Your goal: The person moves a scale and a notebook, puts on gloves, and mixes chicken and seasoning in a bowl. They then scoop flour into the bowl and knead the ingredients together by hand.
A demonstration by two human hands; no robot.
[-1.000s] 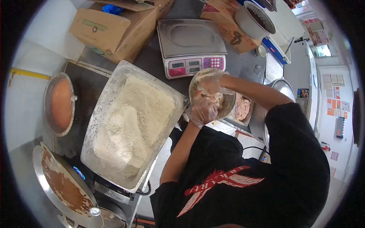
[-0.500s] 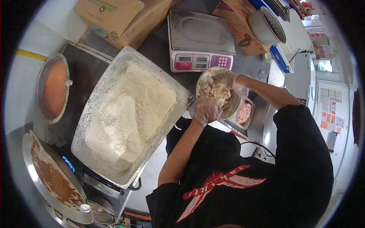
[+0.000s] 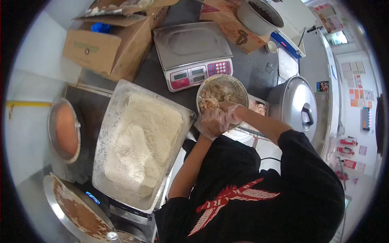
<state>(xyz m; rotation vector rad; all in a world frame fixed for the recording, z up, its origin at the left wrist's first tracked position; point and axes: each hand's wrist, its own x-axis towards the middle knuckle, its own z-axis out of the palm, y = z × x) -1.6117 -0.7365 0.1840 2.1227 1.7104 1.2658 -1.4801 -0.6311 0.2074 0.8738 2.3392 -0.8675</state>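
A round metal bowl [image 3: 246,95] stands in front of me, holding a pale, lumpy, battered mixture [image 3: 221,90]. Both hands wear clear plastic gloves. My left hand [image 3: 212,122] is closed at the bowl's near left side, over the rim. Beside it, touching, my right hand [image 3: 229,112] reaches across the near rim with its fingers curled. Some mixture lies right at the fingertips, and what each hand grips is hidden. Left of the bowl is a large clear plastic tub [image 3: 108,117] heaped with pale flour [image 3: 142,141].
Behind the bowl sits a digital scale [image 3: 194,48]. Cardboard boxes [image 3: 91,50] and a metal pot [image 3: 259,18] stand farther back. A lidded pot [image 3: 299,105] is at right. On the left are a pan of orange contents [image 3: 67,131], a wok [image 3: 77,206] and a blue flame [image 3: 92,197].
My right hand has moved from the bowl's far right side to its near left, against my left hand. The view has shifted, bringing the lidded pot into sight.
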